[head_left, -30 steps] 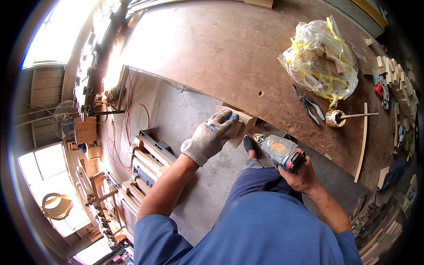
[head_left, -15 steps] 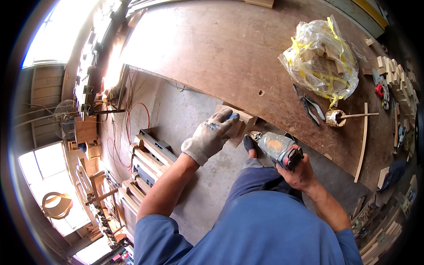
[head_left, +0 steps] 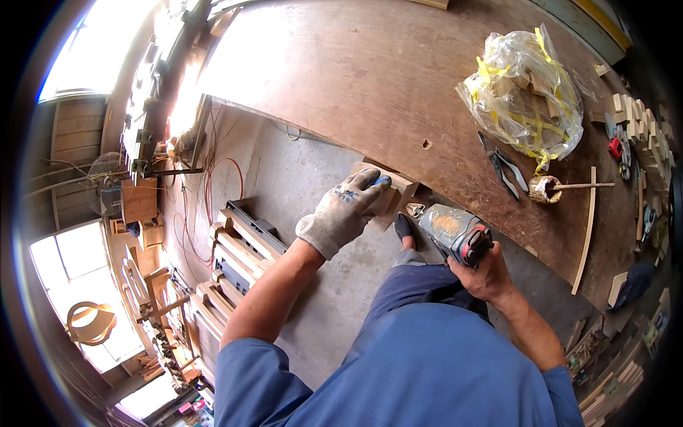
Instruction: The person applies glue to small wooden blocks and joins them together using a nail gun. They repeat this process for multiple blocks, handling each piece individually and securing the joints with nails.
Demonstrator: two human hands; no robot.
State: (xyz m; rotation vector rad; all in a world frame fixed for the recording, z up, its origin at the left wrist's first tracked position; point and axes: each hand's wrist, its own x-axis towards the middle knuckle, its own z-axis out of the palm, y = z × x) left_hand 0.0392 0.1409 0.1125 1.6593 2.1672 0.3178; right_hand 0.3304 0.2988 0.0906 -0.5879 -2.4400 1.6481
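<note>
My left hand (head_left: 345,210), in a worn whitish work glove, is closed over a pale wooden block (head_left: 403,184) at the near edge of the workbench. The glove hides part of the block. In my bare right hand (head_left: 485,276) is a grey handheld power tool (head_left: 453,229) with red trim and a worn tan patch; its exact kind is unclear. The tool's metal nose (head_left: 415,209) points toward the block, with a small gap between them.
On the brown workbench (head_left: 341,78) are a clear plastic bag (head_left: 523,99) with yellow strips, pliers (head_left: 502,167), a crusted pot (head_left: 543,189) with a stick and a thin wooden strip (head_left: 585,231). Slatted wooden pieces (head_left: 242,245) stand at left, near a red hose (head_left: 238,171).
The view has shifted slightly. The tool's nose shows a little more clearly beside the block. Both hands keep their holds.
</note>
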